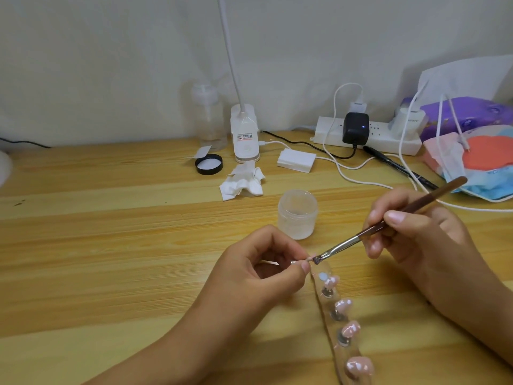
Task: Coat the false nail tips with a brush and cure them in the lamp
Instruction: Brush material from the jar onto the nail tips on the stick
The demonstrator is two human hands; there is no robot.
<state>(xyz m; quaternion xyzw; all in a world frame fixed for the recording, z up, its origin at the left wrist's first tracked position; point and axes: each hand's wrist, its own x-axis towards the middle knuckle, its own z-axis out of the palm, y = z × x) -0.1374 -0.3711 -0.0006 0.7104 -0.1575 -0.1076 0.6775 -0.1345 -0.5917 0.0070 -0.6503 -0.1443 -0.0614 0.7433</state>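
My left hand [263, 269] pinches a small metal-stemmed holder with a pink false nail tip [308, 258] on its end. My right hand [410, 232] grips a brown-handled brush [388, 222]; its flat bristles touch that tip. Below the tip lies a clear strip holder [333, 318] with several pink nail tips [351, 329] standing on magnetic studs. An open frosted jar [297, 213] stands just behind my hands. The small white curing lamp [296, 160] sits farther back on the wooden table [111, 232].
A black jar lid [208, 164], crumpled white wipes [243, 184], a clear pump bottle [208, 118] and a white clip desk lamp [244, 134] stand at the back. To the right are a power strip [366, 134] with chargers, white cables, a black pen [399, 168] and tissue packs [477, 151].
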